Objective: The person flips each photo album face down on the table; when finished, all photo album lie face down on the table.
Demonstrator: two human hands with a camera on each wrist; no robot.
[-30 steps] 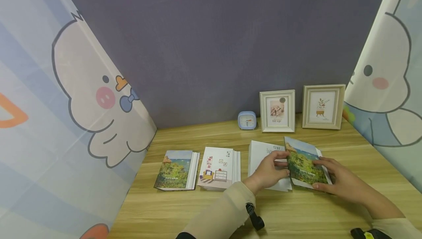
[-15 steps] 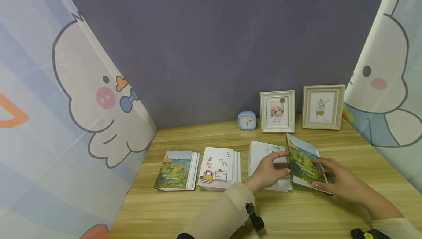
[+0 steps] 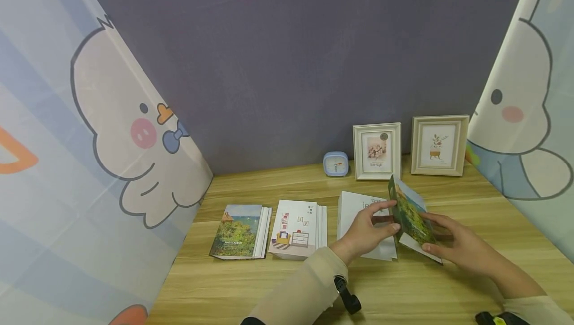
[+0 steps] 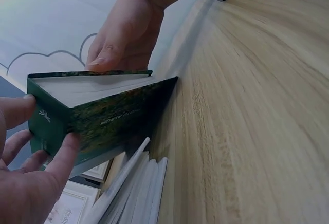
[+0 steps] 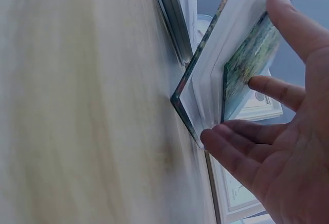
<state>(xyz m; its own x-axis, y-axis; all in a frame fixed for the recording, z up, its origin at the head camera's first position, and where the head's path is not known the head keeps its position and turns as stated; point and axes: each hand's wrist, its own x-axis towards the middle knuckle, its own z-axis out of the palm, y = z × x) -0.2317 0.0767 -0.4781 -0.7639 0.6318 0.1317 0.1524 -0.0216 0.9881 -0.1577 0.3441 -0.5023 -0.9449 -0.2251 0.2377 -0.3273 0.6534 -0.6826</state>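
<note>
A photo album (image 3: pixel 410 215) with a green landscape cover is tilted up on its edge at the right of the table, its covers spread and white pages showing between them. My left hand (image 3: pixel 367 230) grips it by the green spine, thumb and fingers on the spine's two edges in the left wrist view. On the other side my right hand (image 3: pixel 462 245) holds the covers, with fingertips at the pages and the cover in the right wrist view. A white book (image 3: pixel 352 210) lies under my left hand, partly hidden by it.
To the left lie a white album with a furniture drawing (image 3: pixel 293 228) and another landscape photo album (image 3: pixel 237 230). Along the back wall stand a small blue clock (image 3: pixel 336 164), a white picture frame (image 3: pixel 377 151) and a beige picture frame (image 3: pixel 440 145).
The photo album has turned from lying slanted, cover up, to standing steeper, with its spine edge raised. My right hand has shifted slightly left with it; the left hand stays nearly in place.
</note>
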